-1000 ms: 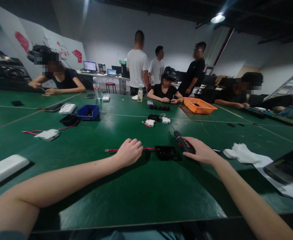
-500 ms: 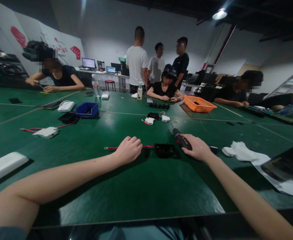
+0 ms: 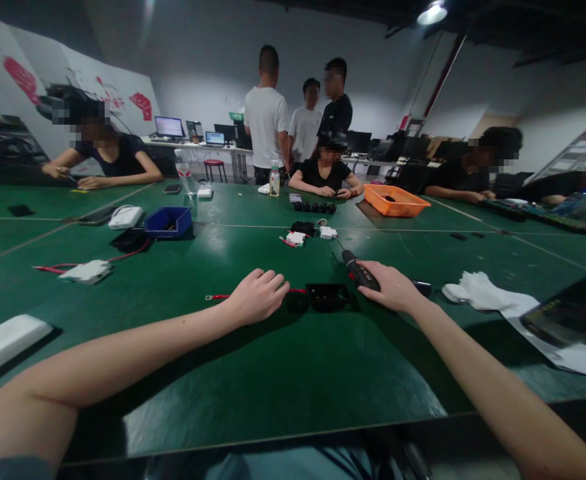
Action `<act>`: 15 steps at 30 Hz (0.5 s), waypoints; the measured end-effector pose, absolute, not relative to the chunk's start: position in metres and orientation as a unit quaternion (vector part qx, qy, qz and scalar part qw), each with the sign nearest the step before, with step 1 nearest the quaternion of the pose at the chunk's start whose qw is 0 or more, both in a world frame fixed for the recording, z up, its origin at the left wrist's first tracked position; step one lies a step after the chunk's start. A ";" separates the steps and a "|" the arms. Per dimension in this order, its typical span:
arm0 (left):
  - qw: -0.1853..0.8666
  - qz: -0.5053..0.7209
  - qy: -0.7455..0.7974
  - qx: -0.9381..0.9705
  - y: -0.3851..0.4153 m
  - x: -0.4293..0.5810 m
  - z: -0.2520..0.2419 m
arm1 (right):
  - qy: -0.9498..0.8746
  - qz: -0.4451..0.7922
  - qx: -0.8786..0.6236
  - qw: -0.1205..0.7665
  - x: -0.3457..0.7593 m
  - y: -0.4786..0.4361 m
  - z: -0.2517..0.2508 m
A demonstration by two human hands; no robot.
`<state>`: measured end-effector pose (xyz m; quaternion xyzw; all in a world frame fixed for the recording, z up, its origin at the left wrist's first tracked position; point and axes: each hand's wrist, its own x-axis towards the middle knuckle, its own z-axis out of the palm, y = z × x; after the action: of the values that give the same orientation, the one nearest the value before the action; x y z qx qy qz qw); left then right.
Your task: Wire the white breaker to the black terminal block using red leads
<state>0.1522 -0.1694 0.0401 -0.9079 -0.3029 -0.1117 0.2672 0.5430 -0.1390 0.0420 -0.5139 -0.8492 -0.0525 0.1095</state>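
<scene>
— The fingers [image 3: 273,283] of the left hand [image 3: 254,297]: what are they doing?
— Curling down over the red cable [image 3: 219,297]. Whether they pinch it I can't tell; the hand hides that stretch.
— And the right hand [image 3: 389,285]?
— Wrapped around a black power screwdriver [image 3: 365,275], its bit aimed at about eleven o'clock.
— Where's the black case [image 3: 329,306]?
— On the green worktop [image 3: 273,380], between the hands. The cable meets its nine o'clock side, and the left hand lies that way too. The screwdriver is just beside it, at two o'clock.
— What else, going from the case?
— Two white modules [image 3: 328,233] between eleven and twelve, a blue bin [image 3: 169,231] farther off at ten, an orange basket [image 3: 397,208] at one, white tissue [image 3: 483,291] at three.
</scene>
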 end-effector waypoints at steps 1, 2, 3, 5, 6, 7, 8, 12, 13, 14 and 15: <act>0.264 -0.099 -0.293 -0.913 -0.168 0.154 0.044 | -0.849 -0.052 -0.515 0.109 0.543 -0.139 0.042; 0.260 -0.086 -0.284 -0.919 -0.167 0.156 0.048 | -0.848 -0.050 -0.516 0.108 0.543 -0.139 0.042; 0.255 -0.073 -0.275 -0.924 -0.166 0.159 0.052 | -0.847 -0.049 -0.517 0.108 0.543 -0.139 0.042; 0.243 -0.051 -0.258 -0.934 -0.163 0.167 0.060 | -0.846 -0.049 -0.520 0.108 0.543 -0.140 0.043; 0.239 -0.040 -0.250 -0.938 -0.162 0.171 0.064 | -0.846 -0.049 -0.520 0.109 0.543 -0.140 0.043; 0.236 -0.031 -0.243 -0.941 -0.161 0.175 0.066 | -0.846 -0.048 -0.520 0.110 0.542 -0.140 0.043; 0.233 -0.021 -0.237 -0.943 -0.160 0.179 0.068 | -0.846 -0.048 -0.518 0.113 0.542 -0.141 0.043; 0.230 0.007 -0.225 -0.947 -0.157 0.189 0.069 | -0.848 -0.050 -0.514 0.119 0.542 -0.141 0.044; 0.231 0.012 -0.223 -0.947 -0.157 0.190 0.067 | -0.848 -0.050 -0.514 0.118 0.542 -0.142 0.044; 0.231 0.017 -0.221 -0.947 -0.156 0.191 0.065 | -0.848 -0.051 -0.514 0.117 0.542 -0.142 0.044; 0.230 0.021 -0.221 -0.947 -0.155 0.192 0.063 | -0.848 -0.051 -0.515 0.117 0.542 -0.142 0.044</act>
<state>0.1922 -0.1552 0.0626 -0.9475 -0.2210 0.0208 0.2302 0.5420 -0.1417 0.0437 -0.5149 -0.8477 -0.0507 0.1170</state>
